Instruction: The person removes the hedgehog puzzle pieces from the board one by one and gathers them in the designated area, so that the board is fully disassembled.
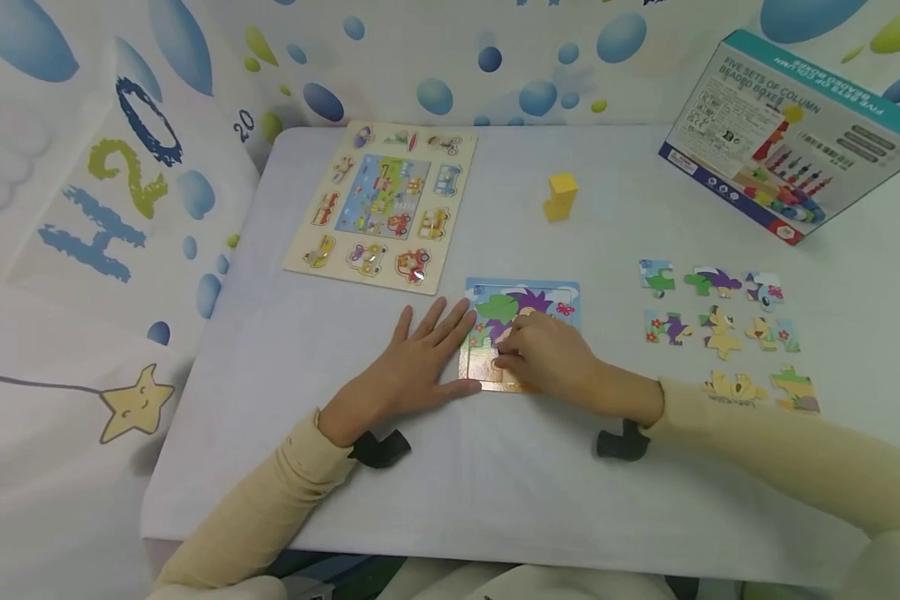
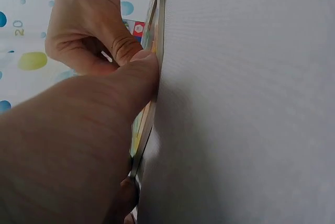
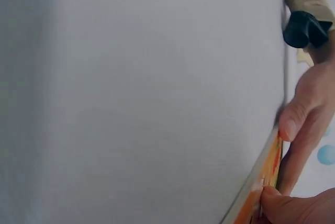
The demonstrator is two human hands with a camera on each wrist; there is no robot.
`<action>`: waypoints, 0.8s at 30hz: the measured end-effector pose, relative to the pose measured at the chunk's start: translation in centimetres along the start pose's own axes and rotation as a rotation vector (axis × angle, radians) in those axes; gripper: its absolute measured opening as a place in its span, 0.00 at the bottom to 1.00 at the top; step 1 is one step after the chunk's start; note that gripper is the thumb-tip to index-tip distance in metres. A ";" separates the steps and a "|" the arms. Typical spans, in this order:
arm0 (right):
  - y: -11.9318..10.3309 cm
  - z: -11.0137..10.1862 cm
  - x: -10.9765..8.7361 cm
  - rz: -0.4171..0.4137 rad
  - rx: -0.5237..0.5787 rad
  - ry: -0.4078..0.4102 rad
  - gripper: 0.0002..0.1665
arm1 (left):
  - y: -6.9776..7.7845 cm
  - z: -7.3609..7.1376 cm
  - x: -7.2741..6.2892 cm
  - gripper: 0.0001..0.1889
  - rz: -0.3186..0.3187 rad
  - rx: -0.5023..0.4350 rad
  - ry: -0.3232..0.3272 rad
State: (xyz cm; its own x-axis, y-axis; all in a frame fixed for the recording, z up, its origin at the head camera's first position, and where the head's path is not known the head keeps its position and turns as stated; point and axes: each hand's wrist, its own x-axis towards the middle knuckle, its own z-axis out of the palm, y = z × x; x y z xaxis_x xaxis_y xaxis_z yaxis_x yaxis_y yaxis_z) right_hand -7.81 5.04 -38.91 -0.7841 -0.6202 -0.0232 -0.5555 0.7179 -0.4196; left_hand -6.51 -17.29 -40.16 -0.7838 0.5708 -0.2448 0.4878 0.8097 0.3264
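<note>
A small jigsaw puzzle board (image 1: 576,292) lies flat on the table, with purple and green shapes at its far part and a shiny tan area nearer me. My left hand (image 1: 412,367) lies palm down with spread fingers, its fingertips and thumb at the board's left edge. Over the board, my right hand (image 1: 551,354) bends its fingers and seems to pinch a puzzle piece between thumb and fingers; the hand mostly hides it. In the left wrist view, the board's edge (image 2: 161,20) runs beside the left thumb (image 2: 138,80). Near the right fingertips in the right wrist view is the board's orange surface (image 3: 269,166).
Several loose puzzle pieces (image 1: 720,333) lie spread to the right. A wooden vehicle puzzle (image 1: 450,242) sits at the back left. One yellow block shape (image 1: 561,197) stands behind the board. At the back right is a large beaded-box carton (image 1: 780,142).
</note>
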 end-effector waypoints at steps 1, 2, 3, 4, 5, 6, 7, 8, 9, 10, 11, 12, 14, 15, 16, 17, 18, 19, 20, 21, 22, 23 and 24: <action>0.0 -0.1 0.1 0.004 0.022 -0.008 0.11 | 0.0 0.0 0.0 0.47 0.002 0.002 0.002; 0.1 -0.2 0.2 0.006 0.045 -0.016 0.10 | 0.0 0.0 0.0 0.47 0.003 0.003 0.002; 0.1 -0.3 0.3 0.008 0.065 -0.023 0.10 | 0.0 0.0 0.0 0.47 0.004 0.005 0.002; 0.2 -0.3 0.4 0.004 0.083 -0.027 0.09 | 0.0 0.0 0.0 0.47 0.006 0.003 0.004; 0.3 -0.4 0.5 -0.003 0.094 -0.028 0.09 | 0.0 0.0 0.0 0.47 0.007 0.003 0.003; 0.3 -0.5 0.5 -0.010 0.101 -0.029 0.09 | 0.0 0.0 0.0 0.47 0.008 0.004 0.004; 0.4 -0.6 0.5 -0.016 0.107 -0.029 0.09 | 0.0 0.0 0.0 0.47 0.008 0.002 0.005; 0.4 -0.6 0.5 -0.025 0.111 -0.028 0.09 | -0.1 0.0 -0.1 0.47 0.005 0.004 0.006; 0.5 -0.7 0.5 -0.033 0.108 -0.026 0.09 | -0.1 0.0 -0.1 0.48 0.002 0.003 0.006; 0.6 -0.7 0.4 -0.039 0.106 -0.023 0.10 | -0.1 0.0 -0.1 0.48 -0.001 0.004 0.004; 0.7 -0.8 0.4 -0.043 0.104 -0.019 0.10 | -0.1 0.0 0.0 0.48 -0.003 0.007 0.002; 0.9 -0.9 0.3 -0.046 0.100 -0.019 0.10 | -0.1 0.0 0.0 0.48 -0.005 0.006 0.001; 1.4 -1.0 0.2 -0.057 0.094 -0.013 0.09 | -0.1 0.0 0.1 0.48 -0.010 0.010 -0.001; 1.6 -1.1 0.2 -0.057 0.088 -0.014 0.09 | -0.1 0.0 0.1 0.48 -0.011 0.008 -0.004; 1.8 -1.2 0.1 -0.054 0.085 -0.017 0.09 | -0.1 0.0 0.1 0.48 -0.009 0.008 -0.003; 2.1 -1.3 0.0 -0.050 0.078 -0.023 0.09 | -0.1 0.0 0.1 0.48 -0.007 0.004 -0.001; 2.4 -1.4 -0.1 -0.039 0.068 -0.034 0.10 | -0.1 0.1 0.1 0.48 -0.005 0.002 0.000; 2.8 -1.6 -0.3 -0.025 0.059 -0.045 0.10 | -0.1 0.1 0.1 0.48 -0.003 0.002 0.001; 3.1 -1.7 -0.6 -0.011 0.050 -0.055 0.11 | -0.1 0.2 0.1 0.48 -0.003 0.001 0.001; 3.5 -2.0 -0.9 0.007 0.040 -0.068 0.11 | 0.0 0.2 0.1 0.48 -0.001 0.000 0.001; 4.0 -2.2 -1.2 0.020 0.024 -0.075 0.11 | -0.1 0.2 0.1 0.48 -0.001 0.000 0.004; 4.5 -2.5 -1.5 0.027 0.008 -0.079 0.11 | -0.1 0.3 0.1 0.48 -0.001 0.000 0.005; 5.0 -2.8 -1.9 0.030 0.004 -0.079 0.11 | -0.1 0.2 0.1 0.48 -0.001 0.001 0.006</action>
State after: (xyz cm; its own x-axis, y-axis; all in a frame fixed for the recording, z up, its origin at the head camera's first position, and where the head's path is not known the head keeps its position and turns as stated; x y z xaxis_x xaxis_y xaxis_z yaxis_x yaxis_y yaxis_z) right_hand -9.85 10.72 -38.46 -0.7759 -0.6217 -0.1070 -0.5311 0.7353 -0.4209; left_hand -6.56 -17.29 -40.45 -0.7866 0.5691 -0.2395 0.4874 0.8104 0.3250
